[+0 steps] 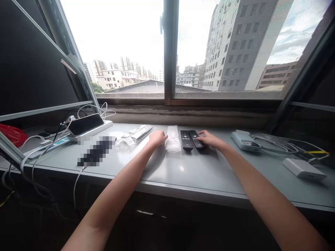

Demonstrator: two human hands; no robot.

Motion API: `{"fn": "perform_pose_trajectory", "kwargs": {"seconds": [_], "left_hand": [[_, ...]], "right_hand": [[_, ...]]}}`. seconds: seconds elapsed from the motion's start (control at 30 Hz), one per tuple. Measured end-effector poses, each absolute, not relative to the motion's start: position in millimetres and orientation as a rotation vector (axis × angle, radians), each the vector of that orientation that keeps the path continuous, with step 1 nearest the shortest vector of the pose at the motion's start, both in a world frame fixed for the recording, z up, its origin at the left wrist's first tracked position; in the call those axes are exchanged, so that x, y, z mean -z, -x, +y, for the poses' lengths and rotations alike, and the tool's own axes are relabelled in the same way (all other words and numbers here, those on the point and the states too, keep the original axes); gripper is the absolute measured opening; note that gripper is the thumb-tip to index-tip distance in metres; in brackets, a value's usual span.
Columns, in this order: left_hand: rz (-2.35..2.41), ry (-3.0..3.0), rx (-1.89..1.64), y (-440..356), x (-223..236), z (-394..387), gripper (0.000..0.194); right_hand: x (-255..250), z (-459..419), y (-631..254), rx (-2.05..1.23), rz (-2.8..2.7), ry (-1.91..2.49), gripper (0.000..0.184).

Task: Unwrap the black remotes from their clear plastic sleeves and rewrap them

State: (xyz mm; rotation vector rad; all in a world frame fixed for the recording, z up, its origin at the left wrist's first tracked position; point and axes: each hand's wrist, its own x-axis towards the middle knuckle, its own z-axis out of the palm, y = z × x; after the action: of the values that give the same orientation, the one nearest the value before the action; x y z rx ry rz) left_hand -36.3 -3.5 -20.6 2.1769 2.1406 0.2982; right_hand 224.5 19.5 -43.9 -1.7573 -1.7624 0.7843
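Note:
Two black remote controls lie side by side on the grey desk: a left remote (186, 140) and a right remote (195, 138), their buttons facing up. My right hand (209, 139) is at the right remote's outer edge, thumb and fingers closed on its side. Left of the remotes lies a flat, clear plastic sleeve (173, 140). My left hand (157, 138) has its fingers curled at the sleeve's left edge; what they grip, if anything, is hidden. Beyond that hand, further left, is a clear plastic packet (136, 135) with something inside that I cannot make out.
A pixelated dark object (96, 151) with a white cable lies at left. Behind it, a black phone (86, 124) rests by a power strip (61, 142) and tangled cables. At right are a light-blue power bank (244, 141), coiled cables (277, 144) and a white box-shaped adapter (303, 168).

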Motion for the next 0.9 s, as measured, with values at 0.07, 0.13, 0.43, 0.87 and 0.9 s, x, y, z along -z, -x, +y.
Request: {"fn": "perform_pose_trajectory", "kwargs": {"seconds": [0.07,0.13,0.43,0.87,0.9], "left_hand": [[2.135,-2.179,-0.305,36.5,20.1,-3.7,0.035],[2.126,-2.18,-0.31,36.7,19.8,-3.7,0.036],[2.197,-2.177,-0.285,37.3,15.8,-5.1,0.034],[2.743,-1.918,-0.194,97.1,22.5,15.1,0.035],[2.749,-1.927,-0.208,97.2,23.3,15.8,0.034]], "right_hand": [[45.9,20.0,-223.6,-0.77,-1.77,1.746,0.031],[47.9,20.1,-221.2,-0.745,-1.79,1.739,0.031],[50.6,19.9,-215.4,-0.592,-1.873,1.769,0.031],[48.4,16.8,-217.0,-0.543,-1.93,1.78,0.039],[47.9,16.0,-216.7,-0.533,-1.934,1.777,0.039]]}}
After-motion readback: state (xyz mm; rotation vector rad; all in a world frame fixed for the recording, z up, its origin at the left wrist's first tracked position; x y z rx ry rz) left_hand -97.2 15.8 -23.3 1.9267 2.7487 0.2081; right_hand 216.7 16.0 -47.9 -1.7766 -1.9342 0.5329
